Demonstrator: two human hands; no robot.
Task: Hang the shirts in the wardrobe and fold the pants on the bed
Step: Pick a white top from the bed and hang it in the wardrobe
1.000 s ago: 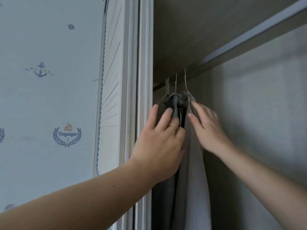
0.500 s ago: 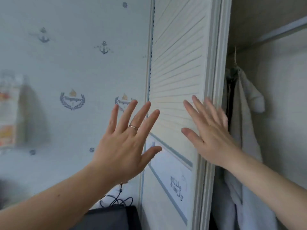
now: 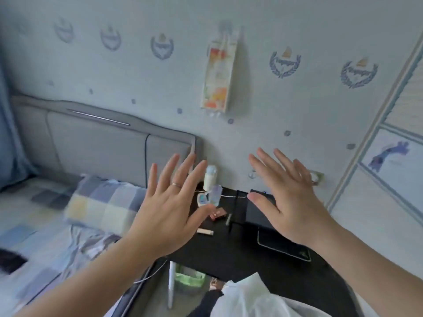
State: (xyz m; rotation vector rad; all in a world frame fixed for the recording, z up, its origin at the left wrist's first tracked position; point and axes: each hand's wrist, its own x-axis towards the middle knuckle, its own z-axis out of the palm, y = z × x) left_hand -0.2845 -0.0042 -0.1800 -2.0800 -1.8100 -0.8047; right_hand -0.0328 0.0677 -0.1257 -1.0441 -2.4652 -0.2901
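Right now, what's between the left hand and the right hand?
In the head view, between left hand and right hand: a small white bottle and a white cable on the black table.

The bed (image 3: 34, 225) lies at the left, with its pillow (image 3: 103, 202) just before the headboard (image 3: 98, 143), which stands against the wall (image 3: 274, 106). Right of the bed stands the table (image 3: 229, 255). A bottle (image 3: 210, 177) stands at its back edge and a tablet (image 3: 277, 244) lies toward its right side. A bin (image 3: 188, 279) sits under its left edge. The wardrobe door (image 3: 389, 191) is at far right.
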